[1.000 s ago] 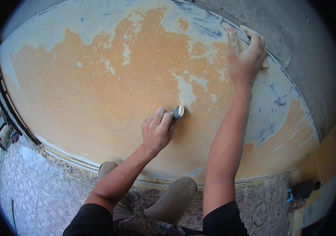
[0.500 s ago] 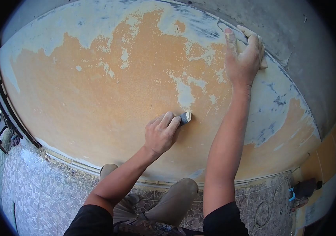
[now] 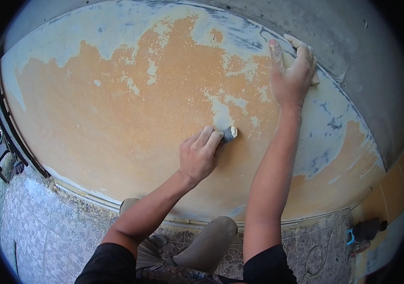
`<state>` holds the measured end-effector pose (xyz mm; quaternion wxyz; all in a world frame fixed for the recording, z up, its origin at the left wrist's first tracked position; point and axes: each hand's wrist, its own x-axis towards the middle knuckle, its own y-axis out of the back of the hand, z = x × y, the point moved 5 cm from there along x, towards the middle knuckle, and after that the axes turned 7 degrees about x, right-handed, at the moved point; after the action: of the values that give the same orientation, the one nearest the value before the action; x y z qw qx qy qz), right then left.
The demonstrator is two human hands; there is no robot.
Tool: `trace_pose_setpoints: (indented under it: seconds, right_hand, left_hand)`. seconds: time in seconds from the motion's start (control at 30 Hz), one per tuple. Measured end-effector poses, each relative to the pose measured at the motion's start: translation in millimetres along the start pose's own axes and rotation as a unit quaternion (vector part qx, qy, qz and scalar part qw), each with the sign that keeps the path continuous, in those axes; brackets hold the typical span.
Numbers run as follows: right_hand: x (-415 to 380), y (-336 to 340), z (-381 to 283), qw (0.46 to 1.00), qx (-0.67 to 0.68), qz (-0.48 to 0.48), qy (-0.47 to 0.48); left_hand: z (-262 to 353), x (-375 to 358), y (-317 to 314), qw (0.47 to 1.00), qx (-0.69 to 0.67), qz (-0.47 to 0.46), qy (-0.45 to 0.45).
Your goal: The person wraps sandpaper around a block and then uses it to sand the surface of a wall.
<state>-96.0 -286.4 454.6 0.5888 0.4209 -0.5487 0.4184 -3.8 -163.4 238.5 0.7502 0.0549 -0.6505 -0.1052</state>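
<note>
The left hand is closed in a tight grip around the handle of a small scraper, near the centre of the frame. Only the tool's front end shows: a dark neck and a pale blade edge projecting just past the fingertips, up and to the right of the knuckles. The handle is hidden inside the fist. The scraper's long axis runs from lower left to upper right, with the blade end pointing to the upper right and set against the wall. The blade meets the surface at the lower tip of a pale patch of remaining paint, where it gives way to bare orange surface.

The right hand is in the upper right of the frame, well apart from the scraper. It holds nothing; the palm lies flat on the wall and the fingers curl over its grey edge.

Below, at the bottom of the frame, the person's knees are above a patterned tiled floor.
</note>
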Motion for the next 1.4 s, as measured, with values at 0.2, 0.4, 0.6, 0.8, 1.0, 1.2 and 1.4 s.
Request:
trace_pose_setpoints:
  seconds: [0.2, 0.4, 0.6, 0.8, 1.0, 1.2, 1.4]
  right_hand:
    - [2, 2, -2, 1.0, 0.008, -0.004, 0.003]
    - [2, -2, -1, 1.0, 0.008, 0.01, 0.005]
    - [1, 2, -3, 1.0, 0.005, -0.006, 0.008]
    - [0, -1, -2, 1.0, 0.007, 0.001, -0.008]
    - [2, 5, -11, 0.999, -0.025, -0.02, -0.008]
    - [2, 4, -10, 0.998, -0.056, -0.019, -0.004]
    - [-1, 4, -9, 0.999, -0.052, -0.018, 0.0]
  left_hand:
    - [-4, 60, 15, 0.996, 0.007, 0.091, 0.026]
    - [-11, -31, -6, 1.0, -0.006, -0.01, 0.019]
    - [-12, 76, 26, 0.989, -0.005, 0.123, 0.083]
    - [0, -9, -3, 0.999, 0.004, 0.049, 0.003]
    - [-8, 42, 9, 0.995, -0.011, 0.073, 0.063]
    - [16, -1, -25, 0.999, -0.017, 0.032, -0.022]
    - [-6, 13, -4, 0.996, -0.039, 0.045, 0.061]
